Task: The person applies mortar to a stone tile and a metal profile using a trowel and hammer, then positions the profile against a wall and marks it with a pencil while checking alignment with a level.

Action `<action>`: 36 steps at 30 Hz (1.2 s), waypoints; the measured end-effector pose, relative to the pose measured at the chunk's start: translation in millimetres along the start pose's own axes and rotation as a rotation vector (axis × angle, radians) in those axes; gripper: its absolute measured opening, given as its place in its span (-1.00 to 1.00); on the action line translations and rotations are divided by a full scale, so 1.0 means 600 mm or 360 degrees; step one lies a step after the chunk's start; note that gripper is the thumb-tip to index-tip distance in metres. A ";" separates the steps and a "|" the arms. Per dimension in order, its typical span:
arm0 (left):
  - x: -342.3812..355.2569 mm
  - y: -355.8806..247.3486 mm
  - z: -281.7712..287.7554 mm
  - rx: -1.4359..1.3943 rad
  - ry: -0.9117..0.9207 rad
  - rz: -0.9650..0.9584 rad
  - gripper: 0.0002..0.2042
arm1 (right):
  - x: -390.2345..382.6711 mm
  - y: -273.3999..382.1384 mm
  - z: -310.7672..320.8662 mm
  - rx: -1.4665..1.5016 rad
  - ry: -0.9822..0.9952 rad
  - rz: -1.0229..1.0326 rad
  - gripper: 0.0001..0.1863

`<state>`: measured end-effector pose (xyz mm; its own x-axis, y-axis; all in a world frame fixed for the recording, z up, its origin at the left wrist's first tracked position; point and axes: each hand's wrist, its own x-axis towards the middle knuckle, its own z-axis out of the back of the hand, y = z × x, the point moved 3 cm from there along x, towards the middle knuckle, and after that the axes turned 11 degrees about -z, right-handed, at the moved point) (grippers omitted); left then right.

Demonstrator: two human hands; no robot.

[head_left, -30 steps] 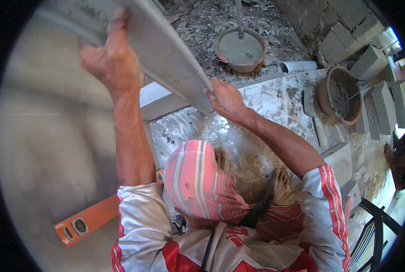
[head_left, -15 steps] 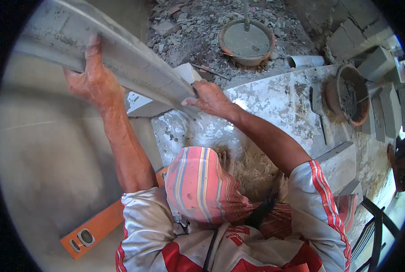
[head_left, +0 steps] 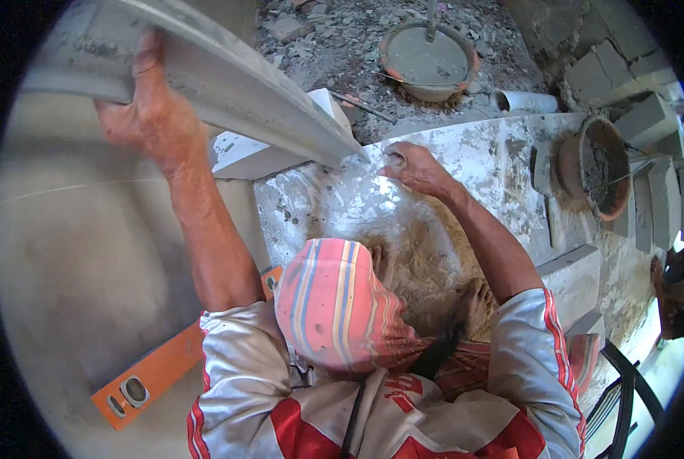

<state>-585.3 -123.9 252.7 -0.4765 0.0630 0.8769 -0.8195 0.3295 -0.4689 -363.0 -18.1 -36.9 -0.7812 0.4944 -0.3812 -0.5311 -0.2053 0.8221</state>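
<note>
My left hand (head_left: 154,122) grips a long grey metal straightedge (head_left: 242,92), its thumb laid along the near face. The bar slants from the upper left down toward the middle, and its lower end rests close to the light, plaster-smeared slab (head_left: 495,161). Just right of that end is my right hand (head_left: 417,168), apart from the bar. Its fingers are loosely curled with a gap to the thumb, and nothing shows between them. Behind the bar sits a pale block (head_left: 242,157), partly covered by it. An orange spirit level (head_left: 166,367) lies against the smooth grey surface at lower left.
A bucket of wet grey mix (head_left: 426,61) stands on rubble at the back, near a white pipe piece (head_left: 525,102). On the right are a mortar bucket (head_left: 598,168), a trowel (head_left: 545,183) and several grey blocks (head_left: 659,195). Black bars (head_left: 625,390) stand at lower right.
My right hand has let go of the straightedge and moved right, off its lower end. The bar's lower end appears farther right, and my left hand still grips it.
</note>
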 end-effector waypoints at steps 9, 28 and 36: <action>0.000 -0.001 0.015 0.0051 -0.0127 0.0197 -0.52 | -0.025 -0.073 -0.018 -0.0056 -0.0062 -0.0163 -0.42; 0.000 0.007 0.009 -0.0033 -0.0065 0.0024 -0.58 | 0.006 -0.062 -0.045 0.0054 -0.0041 -0.0201 -0.47; 0.001 0.010 0.002 0.0064 -0.0022 0.0004 -0.56 | 0.019 -0.033 -0.032 -0.0038 -0.0066 -0.0210 -0.44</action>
<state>-590.7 -123.1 250.3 -0.4827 0.0506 0.8743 -0.8303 0.2912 -0.4753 -367.7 -24.8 -65.7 -0.6899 0.5530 -0.4673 -0.6365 -0.1559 0.7553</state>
